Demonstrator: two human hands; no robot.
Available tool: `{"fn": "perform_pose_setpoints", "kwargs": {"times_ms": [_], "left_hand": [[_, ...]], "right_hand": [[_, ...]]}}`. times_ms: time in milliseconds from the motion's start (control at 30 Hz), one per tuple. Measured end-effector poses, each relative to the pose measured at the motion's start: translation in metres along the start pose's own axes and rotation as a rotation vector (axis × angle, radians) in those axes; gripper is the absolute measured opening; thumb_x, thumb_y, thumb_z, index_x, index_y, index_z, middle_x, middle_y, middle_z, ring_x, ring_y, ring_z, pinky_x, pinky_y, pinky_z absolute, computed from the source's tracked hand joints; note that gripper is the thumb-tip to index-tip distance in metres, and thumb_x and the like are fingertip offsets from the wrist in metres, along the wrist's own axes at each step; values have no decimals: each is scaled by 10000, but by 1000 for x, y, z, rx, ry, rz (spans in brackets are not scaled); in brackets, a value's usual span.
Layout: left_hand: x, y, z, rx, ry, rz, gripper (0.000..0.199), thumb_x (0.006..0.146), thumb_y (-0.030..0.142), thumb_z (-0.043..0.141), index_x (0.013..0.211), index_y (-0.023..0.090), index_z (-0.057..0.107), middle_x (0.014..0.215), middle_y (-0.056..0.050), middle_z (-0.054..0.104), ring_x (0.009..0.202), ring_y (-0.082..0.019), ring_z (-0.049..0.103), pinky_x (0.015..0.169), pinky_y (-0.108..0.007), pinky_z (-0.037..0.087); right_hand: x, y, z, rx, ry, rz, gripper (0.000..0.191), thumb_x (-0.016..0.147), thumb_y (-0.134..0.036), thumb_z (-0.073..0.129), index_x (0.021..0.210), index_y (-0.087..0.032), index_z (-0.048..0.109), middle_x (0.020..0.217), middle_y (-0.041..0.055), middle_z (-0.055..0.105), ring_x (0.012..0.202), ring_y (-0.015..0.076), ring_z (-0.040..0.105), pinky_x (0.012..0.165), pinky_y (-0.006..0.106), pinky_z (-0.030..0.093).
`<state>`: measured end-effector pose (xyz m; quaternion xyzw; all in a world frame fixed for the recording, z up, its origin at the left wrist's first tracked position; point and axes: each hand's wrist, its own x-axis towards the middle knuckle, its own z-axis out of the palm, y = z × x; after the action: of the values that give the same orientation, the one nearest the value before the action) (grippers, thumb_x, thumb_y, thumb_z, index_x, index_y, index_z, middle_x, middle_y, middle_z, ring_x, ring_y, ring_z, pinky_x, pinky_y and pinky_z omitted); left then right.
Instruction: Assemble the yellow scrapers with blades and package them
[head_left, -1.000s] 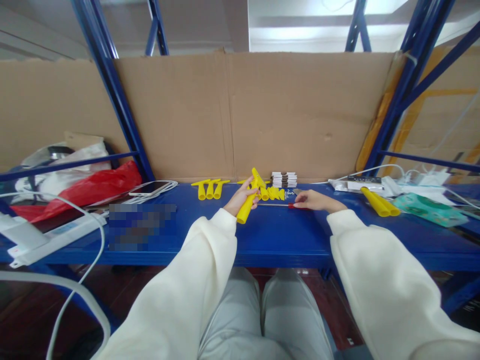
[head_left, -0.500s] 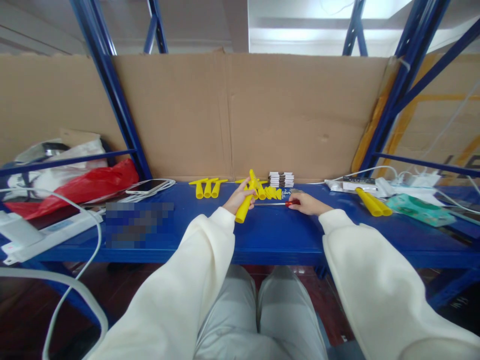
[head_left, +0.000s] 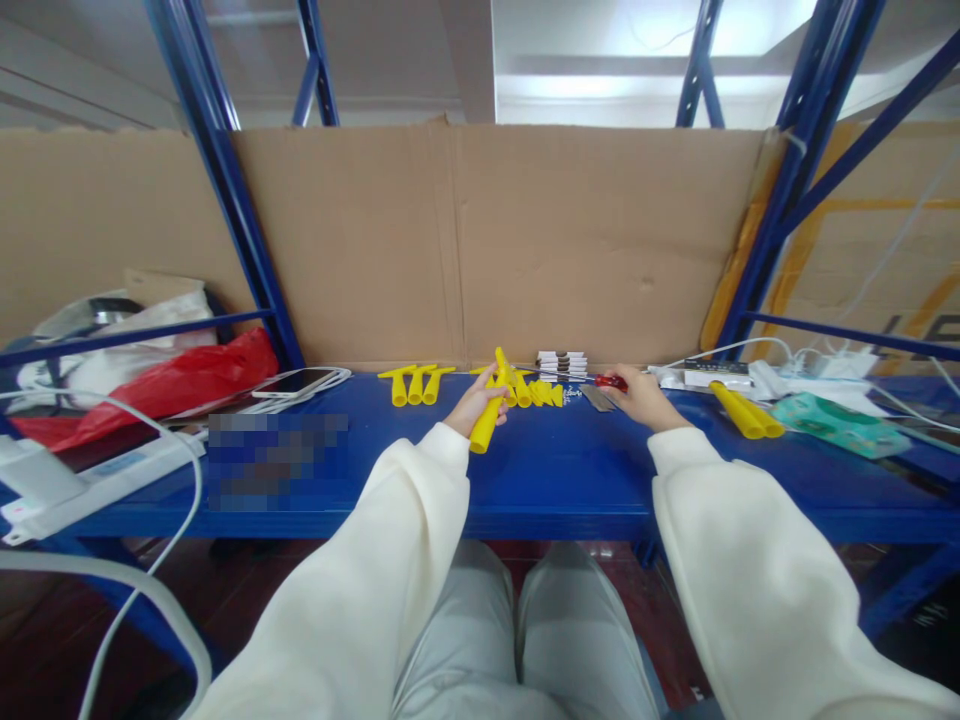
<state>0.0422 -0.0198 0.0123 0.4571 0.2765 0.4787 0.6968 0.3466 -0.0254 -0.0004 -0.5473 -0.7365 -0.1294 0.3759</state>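
My left hand is closed around a yellow T-shaped scraper handle, its round grip end pointing down toward me. In my right hand is a screwdriver with a red handle; its thin shaft points left above the table. Flat grey metal blades lie just below the screwdriver. Small shiny screws are spread to the left of the blades. Several small yellow plastic pieces sit between the screws and my left hand. Behind them stands a stack of small white packs.
Three yellow T-shaped handles lie left of my left hand. Two yellow tubes rest at the right beside a green packet and white cables. A phone, red bag and power strip occupy the left. Cardboard walls the back.
My right hand has moved right and slightly back with the screwdriver, away from the handle, and the grey blades now show beneath it. My left hand still holds the scraper handle in place.
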Motion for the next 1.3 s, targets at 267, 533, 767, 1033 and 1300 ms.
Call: {"fn": "perform_pose_setpoints", "kwargs": {"times_ms": [267,533,767,1033,1300], "left_hand": [[-3,1,2,66,-27,-26,849,808,11,548,1539,301,229,660,49,543,379,-78,460,372,-171,330],[0,0,-1,35,-42,-38,847,795,37,587,1523,315,256,681,48,538,396,-72,458,382,-165,318],[0,3,-1,-7,-76,-49,796,821,46,538,1516,290,235,694,38,534,395,-73,440,372,-153,285],[-4,7,3,24,-60,-66,789,850,20,459,1532,291,171,683,42,517,389,-79,445,373,-159,302],[-4,7,3,40,-54,-64,774,864,12,424,1539,280,158,679,42,510,391,-79,447,374,-161,309]], "right_hand": [[0,-4,-2,15,-8,27,160,818,-274,595,937,-194,665,968,122,735,892,284,670,815,423,494],[0,-1,0,25,-4,9,160,817,-280,591,933,-198,665,968,117,734,893,284,667,813,426,496],[0,1,2,11,-9,29,158,813,-272,594,934,-203,668,962,112,734,879,278,664,815,422,492],[0,-3,-2,9,-8,44,158,810,-261,595,936,-195,663,974,122,733,905,292,665,833,438,481],[-1,-5,-3,25,10,2,157,826,-280,590,937,-193,659,963,120,734,899,285,666,821,426,486]]}}
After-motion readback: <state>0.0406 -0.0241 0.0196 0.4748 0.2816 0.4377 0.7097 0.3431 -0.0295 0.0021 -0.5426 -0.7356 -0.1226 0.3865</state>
